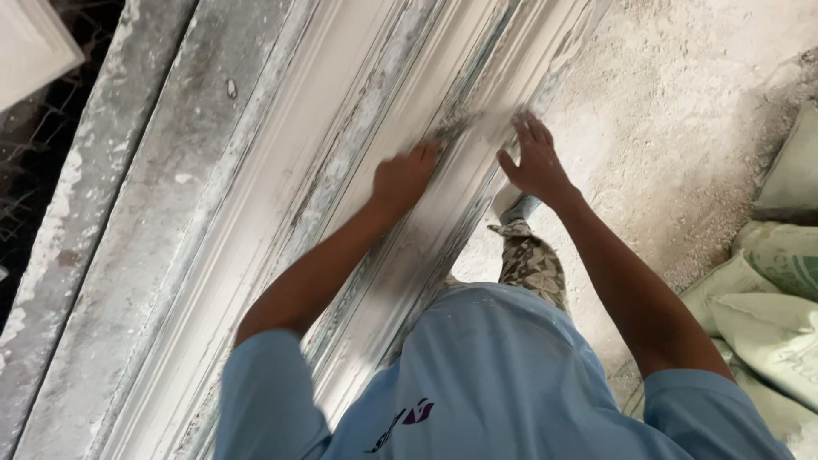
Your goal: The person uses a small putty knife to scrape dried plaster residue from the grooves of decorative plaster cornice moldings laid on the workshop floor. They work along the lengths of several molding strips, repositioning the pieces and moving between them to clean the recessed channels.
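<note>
Plaster coats the long moulded cornice form [281, 196], which runs diagonally across the bench [102, 221]. Left hand [402, 181], fingers curled and holding nothing visible, presses into a central groove. Right hand [535, 158], open and flat, rests on the outer edge. Grooves near both hands show grey, unsmoothed patches; the near length appears white and even.

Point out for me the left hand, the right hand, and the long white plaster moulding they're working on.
left hand [402, 177], head view, back of the hand, pressed on the moulding
right hand [533, 162], head view, back of the hand, fingers spread on the moulding's edge
long white plaster moulding [281, 213], head view, smooth white band left of the hands
</note>
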